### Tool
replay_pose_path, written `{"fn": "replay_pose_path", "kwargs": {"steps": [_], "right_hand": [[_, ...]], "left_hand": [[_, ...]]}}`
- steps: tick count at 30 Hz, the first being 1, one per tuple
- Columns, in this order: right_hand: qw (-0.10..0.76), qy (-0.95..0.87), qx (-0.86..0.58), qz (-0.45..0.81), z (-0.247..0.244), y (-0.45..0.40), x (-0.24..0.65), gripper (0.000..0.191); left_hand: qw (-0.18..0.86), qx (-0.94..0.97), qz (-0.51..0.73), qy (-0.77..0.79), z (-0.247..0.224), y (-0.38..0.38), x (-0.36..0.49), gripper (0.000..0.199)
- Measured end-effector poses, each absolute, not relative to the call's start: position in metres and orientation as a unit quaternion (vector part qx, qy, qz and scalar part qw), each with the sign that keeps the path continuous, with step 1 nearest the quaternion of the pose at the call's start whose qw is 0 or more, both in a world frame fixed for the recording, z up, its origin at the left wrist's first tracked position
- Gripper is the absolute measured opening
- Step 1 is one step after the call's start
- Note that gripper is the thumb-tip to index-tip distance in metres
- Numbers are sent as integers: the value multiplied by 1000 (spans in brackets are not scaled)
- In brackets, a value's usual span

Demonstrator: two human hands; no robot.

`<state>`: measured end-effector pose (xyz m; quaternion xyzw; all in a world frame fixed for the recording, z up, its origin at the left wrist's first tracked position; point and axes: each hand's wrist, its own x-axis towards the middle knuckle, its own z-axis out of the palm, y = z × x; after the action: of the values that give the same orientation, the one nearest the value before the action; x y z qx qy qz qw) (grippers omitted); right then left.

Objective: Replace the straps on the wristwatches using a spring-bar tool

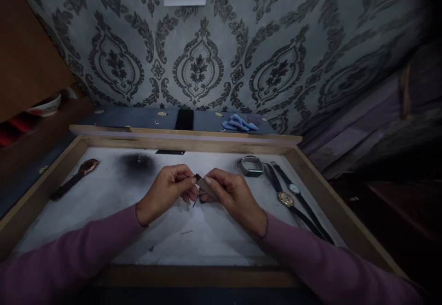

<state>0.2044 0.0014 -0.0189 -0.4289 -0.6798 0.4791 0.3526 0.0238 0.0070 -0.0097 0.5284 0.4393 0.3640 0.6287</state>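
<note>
Over the middle of the wooden-framed tray (113, 243), my left hand (165, 187) and my right hand (236, 197) meet at a small watch strap (206, 186). Its brownish-grey band runs between them. The fingertips of my left hand pinch its dark end, while the thumb of my right hand presses along the flat side. Below the fingers a thin dark piece (195, 202) sticks out; whether it belongs to the strap I cannot tell. My curled fingers hide the strap's underside.
A brown watch (88, 166) lies at the tray's left. On its right are a silver-banded watch (251, 166), a gold-faced watch (286, 199) and a white-faced watch (294, 188). Behind the tray lie a dark phone (184, 119) and a blue cloth (238, 123).
</note>
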Motion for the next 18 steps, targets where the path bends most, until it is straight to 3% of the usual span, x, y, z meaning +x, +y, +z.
{"fn": "replay_pose_path", "kwargs": {"steps": [18], "right_hand": [[322, -710, -432, 454, -17, 2, 205, 31]], "left_hand": [[627, 532, 356, 444, -10, 7, 24, 22]]}}
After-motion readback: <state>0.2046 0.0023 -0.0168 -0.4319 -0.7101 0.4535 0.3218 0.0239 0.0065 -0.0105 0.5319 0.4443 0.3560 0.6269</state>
